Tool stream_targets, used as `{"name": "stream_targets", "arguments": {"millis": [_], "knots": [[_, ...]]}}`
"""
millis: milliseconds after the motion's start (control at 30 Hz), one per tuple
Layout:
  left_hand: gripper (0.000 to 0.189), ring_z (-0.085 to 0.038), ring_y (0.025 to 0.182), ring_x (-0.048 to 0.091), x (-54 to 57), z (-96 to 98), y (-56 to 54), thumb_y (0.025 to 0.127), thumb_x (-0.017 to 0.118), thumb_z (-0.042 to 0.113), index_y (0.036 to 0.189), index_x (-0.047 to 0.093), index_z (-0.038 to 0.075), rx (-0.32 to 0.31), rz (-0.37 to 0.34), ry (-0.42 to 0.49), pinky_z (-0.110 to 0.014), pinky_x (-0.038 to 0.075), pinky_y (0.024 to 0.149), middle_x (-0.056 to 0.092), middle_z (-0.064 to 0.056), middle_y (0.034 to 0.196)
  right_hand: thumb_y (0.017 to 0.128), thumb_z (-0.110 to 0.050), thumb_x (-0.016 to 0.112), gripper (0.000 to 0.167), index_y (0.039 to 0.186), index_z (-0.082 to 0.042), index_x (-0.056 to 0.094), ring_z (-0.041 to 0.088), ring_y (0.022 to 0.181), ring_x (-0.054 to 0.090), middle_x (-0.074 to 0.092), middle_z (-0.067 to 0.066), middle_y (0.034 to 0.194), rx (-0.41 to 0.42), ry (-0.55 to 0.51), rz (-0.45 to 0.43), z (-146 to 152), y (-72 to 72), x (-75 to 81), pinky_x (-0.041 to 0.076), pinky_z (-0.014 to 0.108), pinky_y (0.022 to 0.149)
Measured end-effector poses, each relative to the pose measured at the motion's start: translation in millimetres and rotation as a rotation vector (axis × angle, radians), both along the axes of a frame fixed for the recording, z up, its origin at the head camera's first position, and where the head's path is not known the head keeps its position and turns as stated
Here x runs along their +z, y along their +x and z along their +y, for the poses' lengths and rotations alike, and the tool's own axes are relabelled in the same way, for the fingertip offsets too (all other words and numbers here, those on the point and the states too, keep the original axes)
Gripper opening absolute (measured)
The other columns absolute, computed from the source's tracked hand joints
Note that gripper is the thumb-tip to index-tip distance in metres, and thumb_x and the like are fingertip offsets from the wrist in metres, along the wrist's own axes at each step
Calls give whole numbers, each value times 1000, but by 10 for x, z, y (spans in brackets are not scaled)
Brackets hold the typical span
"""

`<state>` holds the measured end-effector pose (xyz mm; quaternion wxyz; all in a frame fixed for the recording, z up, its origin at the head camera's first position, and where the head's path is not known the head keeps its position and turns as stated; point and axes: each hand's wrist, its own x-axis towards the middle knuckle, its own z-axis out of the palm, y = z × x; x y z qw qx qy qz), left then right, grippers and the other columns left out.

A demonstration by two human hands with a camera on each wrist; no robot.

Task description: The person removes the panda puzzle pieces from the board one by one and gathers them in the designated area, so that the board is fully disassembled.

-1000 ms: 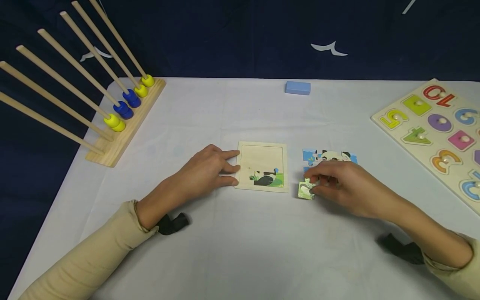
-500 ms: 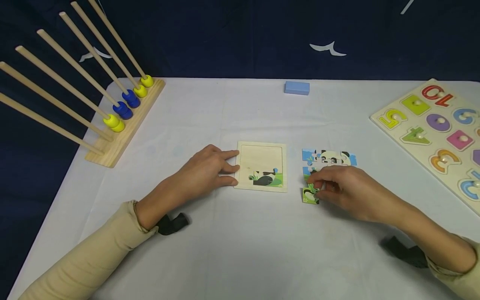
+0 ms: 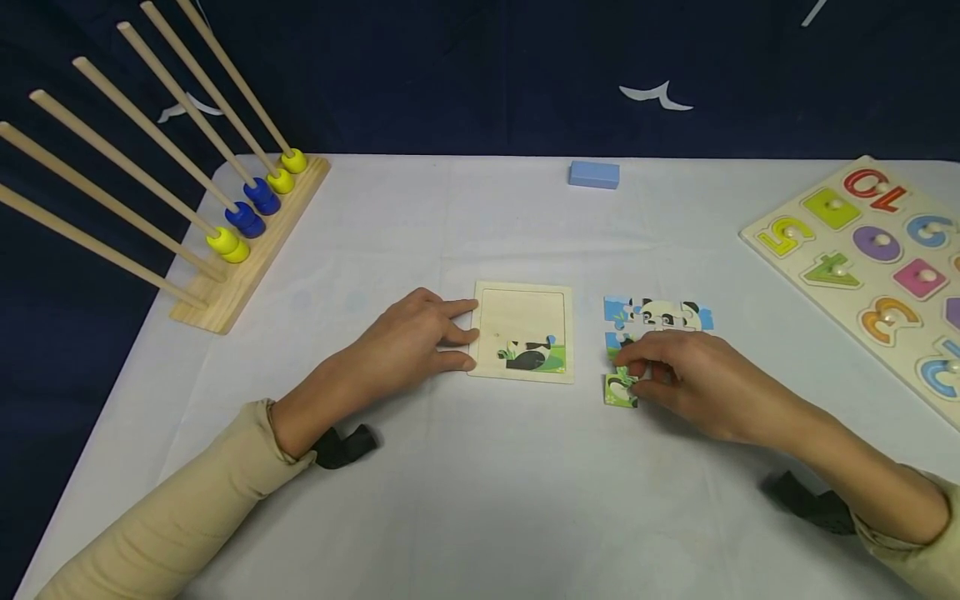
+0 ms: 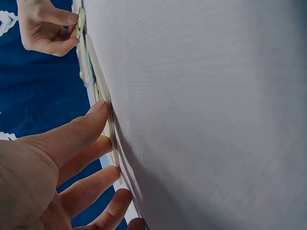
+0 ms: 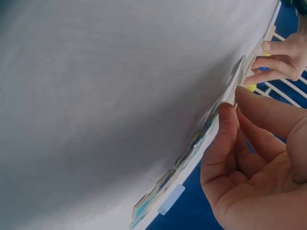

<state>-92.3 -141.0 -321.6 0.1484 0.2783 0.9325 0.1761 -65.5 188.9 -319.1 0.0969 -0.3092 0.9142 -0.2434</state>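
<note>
My left hand (image 3: 405, 342) rests its straight fingertips along the left edge of a small square wooden puzzle tray (image 3: 521, 317). In the tray's lower right lie joined puzzle pieces (image 3: 531, 358) with black, white and green print. To the right of the tray, my right hand (image 3: 690, 383) pinches a green puzzle piece (image 3: 619, 392) between thumb and fingertips. Beyond that hand lie blue and white panda-face pieces (image 3: 663, 313), partly hidden by it. In the left wrist view, the pinched green piece (image 4: 80, 24) is seen nearly edge-on, past the tray.
A wooden peg stand (image 3: 262, 246) with yellow and blue beads stands at the left. At the right lies a number puzzle board (image 3: 851, 258) with knobbed pieces. A blue block (image 3: 595, 176) sits near the back edge of the white-covered table (image 3: 480, 508).
Over the first half second my right hand shifted slightly right and nearer with the green puzzle piece, uncovering more of the panda face. Since then it holds nearly still. My left hand has not moved.
</note>
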Motion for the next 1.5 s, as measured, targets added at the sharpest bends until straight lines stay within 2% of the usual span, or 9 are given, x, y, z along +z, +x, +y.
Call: {"name": "stream_targets", "arguments": {"millis": [1000, 1300, 1500], "knots": [[38, -34, 122, 49, -11, -2, -5, 86, 79, 27, 120, 72, 10, -11, 7, 10, -43, 43, 100, 50, -7, 146, 80, 3, 77, 32, 110, -7, 72, 10, 77, 50, 59, -9, 87, -3, 49, -17, 11, 13, -18, 45, 28, 65], [39, -34, 123, 49, -13, -3, -2, 86, 79, 27, 121, 72, 11, -5, 3, 9, -44, 42, 100, 50, -7, 147, 79, 2, 79, 31, 108, -9, 73, 9, 76, 50, 59, -10, 86, -4, 32, 18, 13, 20, 0, 45, 27, 65], [39, -34, 122, 49, -2, -4, 3, 86, 79, 27, 120, 72, 11, -8, 7, 7, -43, 43, 100, 50, -8, 147, 80, -1, 80, 29, 107, -9, 74, 10, 77, 51, 62, -8, 90, -26, 12, -1, -4, 14, 15, 46, 26, 65]]}}
